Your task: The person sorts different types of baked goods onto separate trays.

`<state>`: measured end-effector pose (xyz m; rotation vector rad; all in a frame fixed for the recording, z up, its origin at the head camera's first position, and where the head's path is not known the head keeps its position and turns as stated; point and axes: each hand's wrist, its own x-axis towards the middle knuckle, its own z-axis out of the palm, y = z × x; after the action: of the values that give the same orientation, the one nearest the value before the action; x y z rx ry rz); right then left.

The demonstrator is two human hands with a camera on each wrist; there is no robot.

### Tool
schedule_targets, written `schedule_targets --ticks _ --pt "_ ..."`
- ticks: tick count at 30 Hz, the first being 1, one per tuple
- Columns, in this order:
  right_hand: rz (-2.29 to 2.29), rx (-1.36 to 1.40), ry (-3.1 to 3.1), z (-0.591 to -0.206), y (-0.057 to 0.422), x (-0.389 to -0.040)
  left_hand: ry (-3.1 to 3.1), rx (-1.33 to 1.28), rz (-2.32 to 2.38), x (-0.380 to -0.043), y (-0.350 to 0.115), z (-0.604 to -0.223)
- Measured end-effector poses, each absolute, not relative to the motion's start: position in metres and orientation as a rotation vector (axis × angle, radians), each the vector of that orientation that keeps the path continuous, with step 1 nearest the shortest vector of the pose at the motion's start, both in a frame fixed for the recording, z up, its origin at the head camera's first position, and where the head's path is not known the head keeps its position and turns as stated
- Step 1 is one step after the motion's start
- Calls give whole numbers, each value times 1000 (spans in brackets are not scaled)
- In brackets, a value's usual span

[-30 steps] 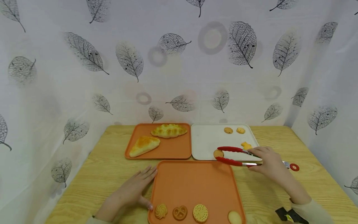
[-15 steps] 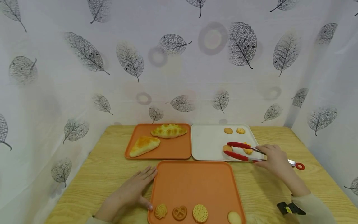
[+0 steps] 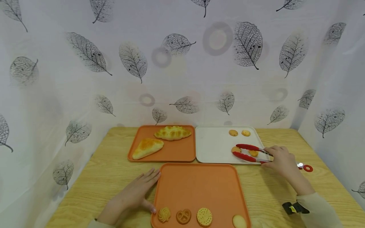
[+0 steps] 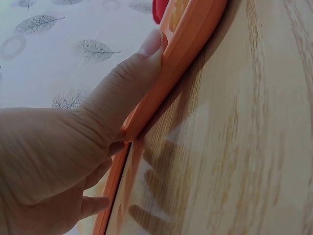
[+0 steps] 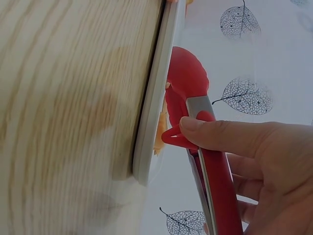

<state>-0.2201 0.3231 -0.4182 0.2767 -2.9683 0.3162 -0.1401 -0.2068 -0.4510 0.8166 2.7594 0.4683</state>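
My right hand (image 3: 282, 161) grips a pair of red-and-silver tongs (image 3: 247, 157) over the front right of the white tray (image 3: 211, 144). Between the tong tips sits a round brown cookie (image 3: 235, 149); whether it touches the tray I cannot tell. A yellow star-shaped cookie (image 3: 253, 153) lies between the tong arms, partly covered. In the right wrist view my thumb presses on the tongs (image 5: 215, 181). My left hand (image 3: 137, 191) rests at the left rim of the front orange tray (image 3: 196, 186), fingers straight, thumb against the rim (image 4: 171, 73).
Two small cookies, one brown (image 3: 233, 133) and one ring-shaped (image 3: 246, 133), lie at the white tray's back. A second orange tray (image 3: 176, 153) bears a braided bread (image 3: 172, 133) and a triangular bread (image 3: 147, 148). A swirl cookie (image 3: 164, 215), pretzel cookie (image 3: 183, 216) and others line the front tray's near edge.
The tongs and the round cookie between their tips have moved right and slightly back over the white tray, past the star-shaped cookie. My left hand has stayed at the tray rim.
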Motion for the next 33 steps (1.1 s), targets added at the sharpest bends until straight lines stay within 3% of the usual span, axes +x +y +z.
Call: schedule_targets --ticks 19,33 --pt "308 235 -2987 -411 324 -217 2758 813 472 -140 -206 -450" --pt "411 495 -2822 -393 294 -192 2766 818 463 -139 -206 -450"
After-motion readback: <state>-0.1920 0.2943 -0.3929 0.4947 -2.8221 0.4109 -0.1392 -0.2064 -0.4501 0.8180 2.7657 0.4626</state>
